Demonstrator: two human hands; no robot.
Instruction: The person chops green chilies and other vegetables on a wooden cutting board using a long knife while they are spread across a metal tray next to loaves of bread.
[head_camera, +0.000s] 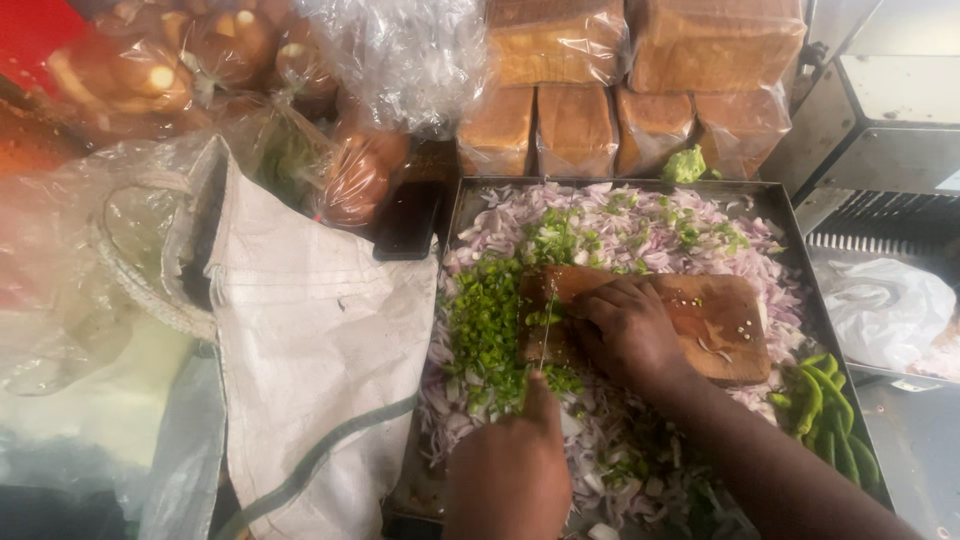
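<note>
Our left hand (508, 470) grips knife (546, 325); right hand (625, 330) (fingers curled) pins chillies (545, 318) on board (725, 320).

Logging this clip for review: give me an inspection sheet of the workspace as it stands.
Surface: metal tray covered with chopped onion.
Job's things: knife blade down on wooden board; chopped green chilli piled beside it.
Clutter: whole green chillies at tray's right edge; white cloth bag left.
Hands: left hand grips the knife; right hand presses on the board.
Cables: nothing seen.
Surroundings: bagged bread loaves and buns behind; metal appliance right.
</note>
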